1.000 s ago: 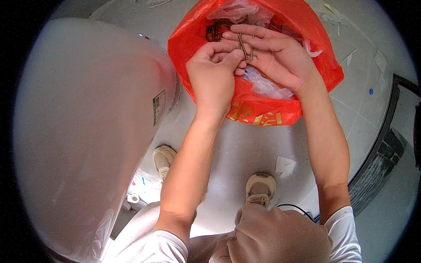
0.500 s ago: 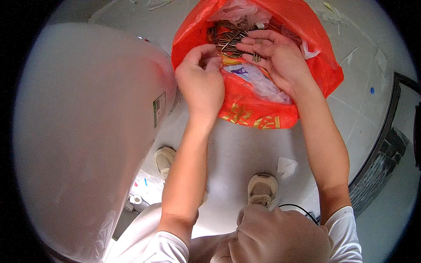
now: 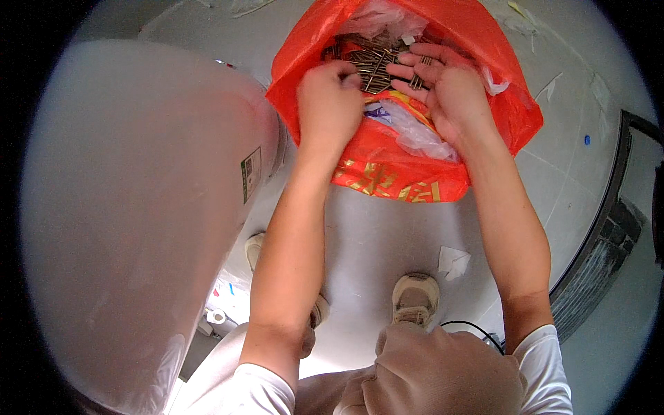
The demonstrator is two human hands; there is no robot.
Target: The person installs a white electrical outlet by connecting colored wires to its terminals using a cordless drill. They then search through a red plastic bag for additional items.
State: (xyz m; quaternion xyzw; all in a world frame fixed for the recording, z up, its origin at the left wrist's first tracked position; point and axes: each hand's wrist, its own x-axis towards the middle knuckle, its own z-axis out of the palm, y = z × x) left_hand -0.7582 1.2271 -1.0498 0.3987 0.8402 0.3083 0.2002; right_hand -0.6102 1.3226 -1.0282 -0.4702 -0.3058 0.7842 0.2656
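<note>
Loosely curled, the right hand [image 3: 456, 93] holds a few screws [image 3: 419, 75] across its fingers; whether the bent left hand [image 3: 330, 104] grips anything, I cannot tell. More lie piled in the far half of the bag [image 3: 512, 66]; tilting the right palm could spill the held ones.

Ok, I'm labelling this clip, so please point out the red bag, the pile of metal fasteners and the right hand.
Red bag [image 3: 373, 146]: head view, on its near wall.
Pile of metal fasteners [image 3: 374, 68]: head view, on its middle.
Right hand [image 3: 454, 88]: head view, mid-hand.
</note>
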